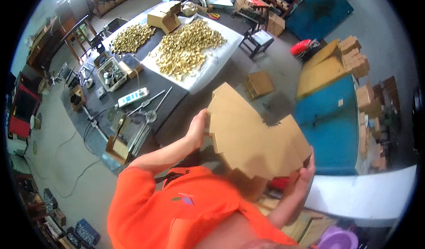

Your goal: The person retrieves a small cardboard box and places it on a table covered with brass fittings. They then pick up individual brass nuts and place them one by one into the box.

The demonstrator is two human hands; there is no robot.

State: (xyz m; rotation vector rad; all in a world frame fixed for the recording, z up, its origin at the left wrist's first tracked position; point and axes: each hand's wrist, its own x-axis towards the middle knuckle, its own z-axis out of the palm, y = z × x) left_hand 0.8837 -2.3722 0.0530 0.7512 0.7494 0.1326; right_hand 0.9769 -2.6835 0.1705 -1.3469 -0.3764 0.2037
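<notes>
A curved row of small brown cardboard boxes (252, 138), pressed side by side like a fan, is held up in front of my body. My left hand (197, 127) grips the left end of the row. On the opposite end, at lower right, my right hand (306, 169) is closed round the last box. The boxes are squeezed between the two palms, clear of the dark table (175, 94). Some fingers of both hands are hidden by the cardboard.
Heaps of brass-coloured parts (186, 45) lie on a white sheet (221, 56) on the table. Nearby are a white power strip (133, 97) and metal tools. One box (259, 84) sits on the floor ahead. A blue cabinet (327, 125) and stacked boxes (354, 58) stand at right.
</notes>
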